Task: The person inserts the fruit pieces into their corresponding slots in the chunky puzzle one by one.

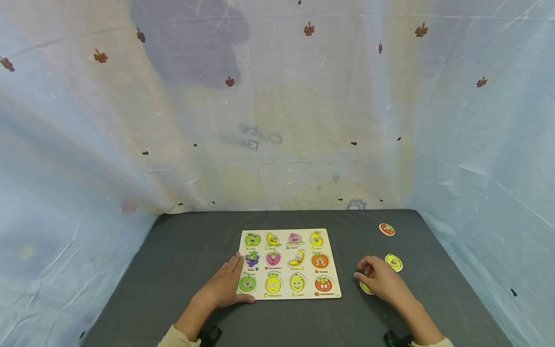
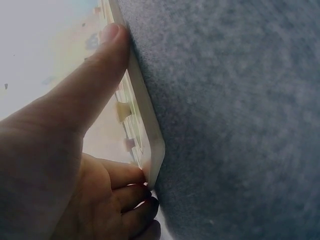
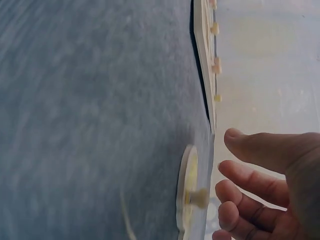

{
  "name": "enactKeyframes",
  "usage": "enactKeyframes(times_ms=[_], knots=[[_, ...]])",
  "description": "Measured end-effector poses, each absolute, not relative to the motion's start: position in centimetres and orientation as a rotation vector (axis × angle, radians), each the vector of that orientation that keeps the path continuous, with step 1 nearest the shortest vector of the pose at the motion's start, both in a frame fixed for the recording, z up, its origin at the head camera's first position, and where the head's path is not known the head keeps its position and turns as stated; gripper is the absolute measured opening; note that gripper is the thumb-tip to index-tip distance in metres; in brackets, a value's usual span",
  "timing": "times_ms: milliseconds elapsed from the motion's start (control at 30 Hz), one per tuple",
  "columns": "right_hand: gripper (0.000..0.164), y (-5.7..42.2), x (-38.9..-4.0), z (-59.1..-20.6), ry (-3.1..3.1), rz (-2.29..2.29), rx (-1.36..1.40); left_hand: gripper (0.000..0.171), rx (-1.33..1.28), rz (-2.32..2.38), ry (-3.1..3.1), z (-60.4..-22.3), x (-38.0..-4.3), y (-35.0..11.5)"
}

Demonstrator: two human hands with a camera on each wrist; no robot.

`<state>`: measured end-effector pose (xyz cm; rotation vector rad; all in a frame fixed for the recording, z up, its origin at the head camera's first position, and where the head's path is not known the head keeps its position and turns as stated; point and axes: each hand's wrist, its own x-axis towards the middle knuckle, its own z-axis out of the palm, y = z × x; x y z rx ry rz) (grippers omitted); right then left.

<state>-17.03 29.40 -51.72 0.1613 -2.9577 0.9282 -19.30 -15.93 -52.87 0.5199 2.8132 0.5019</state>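
Observation:
A wooden fruit puzzle board (image 1: 284, 248) lies on the dark table, with rows of fruit pictures and small knobs. My left hand (image 1: 225, 284) rests at its near left corner, fingers straight along the left edge and thumb along the near edge. To the right of the board, my right hand (image 1: 381, 277) hovers over a yellow knobbed puzzle piece (image 1: 366, 288), which it partly hides in the head view. In the right wrist view, its loosely bent fingers (image 3: 252, 180) stand apart from the piece's knob (image 3: 199, 198), holding nothing.
Another yellow puzzle piece (image 1: 393, 262) lies just beyond my right hand. Farther back is a red-orange puzzle piece (image 1: 387, 229). Dark grey cloth (image 1: 173, 270) covers the table, and pale patterned curtains (image 1: 277, 120) hang behind and at both sides.

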Motion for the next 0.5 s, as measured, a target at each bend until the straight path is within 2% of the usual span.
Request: enactKeyframes(times_ms=[500], knots=[[0.023,31.3,-16.1,-52.6,-2.942,0.948,0.146,0.127,0.518,0.502,2.812,-53.1,-19.4,-15.9]])
